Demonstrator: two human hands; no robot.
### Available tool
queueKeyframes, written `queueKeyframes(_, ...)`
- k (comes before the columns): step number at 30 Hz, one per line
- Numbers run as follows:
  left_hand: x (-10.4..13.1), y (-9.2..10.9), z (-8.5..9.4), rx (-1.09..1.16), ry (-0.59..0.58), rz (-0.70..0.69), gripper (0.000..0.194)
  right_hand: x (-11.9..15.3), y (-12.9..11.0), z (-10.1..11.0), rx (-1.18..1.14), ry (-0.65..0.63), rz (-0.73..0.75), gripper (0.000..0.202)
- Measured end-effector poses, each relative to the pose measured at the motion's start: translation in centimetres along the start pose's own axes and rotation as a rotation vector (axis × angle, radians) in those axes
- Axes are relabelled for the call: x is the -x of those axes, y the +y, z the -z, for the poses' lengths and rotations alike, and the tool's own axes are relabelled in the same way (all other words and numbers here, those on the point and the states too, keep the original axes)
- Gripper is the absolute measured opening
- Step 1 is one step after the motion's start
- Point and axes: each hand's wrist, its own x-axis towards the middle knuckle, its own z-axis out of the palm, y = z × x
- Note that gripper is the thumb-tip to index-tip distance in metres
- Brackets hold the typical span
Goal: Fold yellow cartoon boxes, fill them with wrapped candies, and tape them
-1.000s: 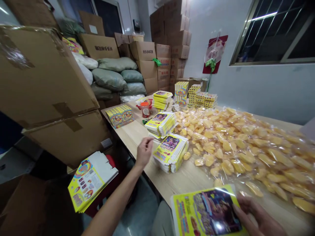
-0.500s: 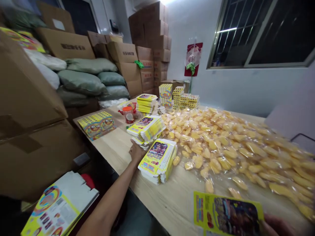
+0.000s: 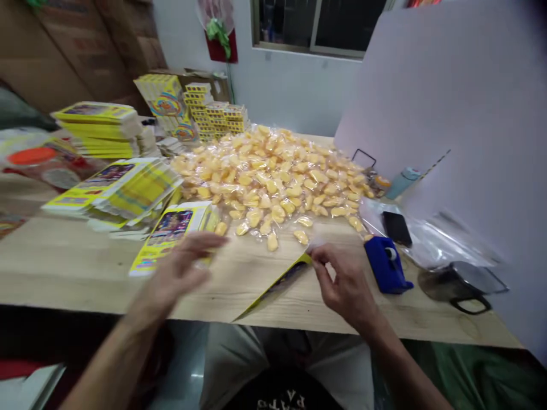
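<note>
My right hand [image 3: 342, 279] pinches the upper end of a flat yellow printed carton [image 3: 280, 285], tilted over the wooden table [image 3: 239, 293]. To its left, my left hand [image 3: 179, 270] is blurred, with fingers apart and nothing held, in front of a short stack of flat yellow cartons [image 3: 171, 228]. A larger carton stack [image 3: 132, 191] lies farther left. Beyond both hands spreads a wide heap of yellow pieces in clear wrappers [image 3: 273, 182].
On the right are a blue tape dispenser [image 3: 387, 265], a black phone [image 3: 396, 228], clear plastic bags [image 3: 444, 239], a metal mug [image 3: 453, 285] and a light blue bottle [image 3: 404, 181]. At the left stand an orange-lidded jar [image 3: 40, 165] and tall carton piles [image 3: 100, 131].
The view has swung right and down. My left hand has come away from the carton stacks, and my right hand, still holding the carton, now shows fully near the middle.
</note>
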Motion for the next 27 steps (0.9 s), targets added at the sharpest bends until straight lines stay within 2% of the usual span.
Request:
queueKeyframes(3,0.7,-1.0,-4.8,0.347,-0.528,0.074,0.104,0.7,-2.1,-1.2,-0.051,-0.066,0.097,0.016)
queueKeyframes(4,0.6,-1.8,-6.6,0.451,-0.633,0.105,0.111,0.9,-2.4,-1.2,-0.054,-0.08,0.113,0.016)
queueKeyframes(5,0.5,-2.5,-8.2,0.536,-0.695,0.124,0.113,1.0,-2.6,-1.1,-0.048,-0.093,0.121,0.015)
queueKeyframes(7,0.4,-3.5,-10.8,0.661,-0.732,0.138,0.114,1.2,-2.8,-0.3,-0.021,-0.135,0.127,0.015)
queueKeyframes(9,0.6,-3.8,-12.4,0.726,-0.689,0.147,0.113,1.4,-2.8,0.8,-0.002,-0.236,0.122,0.017)
queueKeyframes(12,1.2,-3.1,-13.2,0.732,-0.577,0.2,0.104,1.7,-2.1,1.8,-0.039,-0.407,0.117,0.023)
queueKeyframes(13,1.4,-2.8,-13.2,0.711,-0.533,0.228,0.096,1.8,-1.5,1.7,-0.061,-0.393,0.102,0.027)
queueKeyframes(14,1.6,-2.6,-13.2,0.688,-0.485,0.255,0.086,2.0,-0.8,1.5,-0.086,-0.322,0.069,0.032)
queueKeyframes(16,2.0,-2.3,-13.0,0.666,-0.369,0.298,0.065,2.5,0.6,0.3,-0.19,-0.115,-0.07,0.049)
queueKeyframes(17,2.1,-2.2,-13.0,0.676,-0.311,0.31,0.058,2.9,1.3,-0.4,-0.295,-0.052,-0.16,0.057)
queueKeyframes(19,2.4,-2.3,-13.1,0.72,-0.245,0.326,0.054,3.6,1.9,-2.2,-0.61,-0.091,-0.325,0.061)
queueKeyframes(21,2.5,-2.4,-13.7,0.732,-0.214,0.332,0.053,4.2,1.8,-4.0,-0.914,-0.156,-0.456,0.05)
queueKeyframes(22,2.6,-2.5,-14.1,0.702,-0.17,0.326,0.05,4.4,1.5,-4.8,-0.998,-0.119,-0.52,0.042)
queueKeyframes(25,2.6,-3.2,-15.5,0.5,0.13,0.269,0.043,4.9,0.8,-6.4,-0.984,0.103,-0.657,0.025)
queueKeyframes(27,2.8,-4.0,-16.2,0.383,0.316,0.24,0.04,5.0,0.8,-6.8,-0.97,0.118,-0.669,0.023)
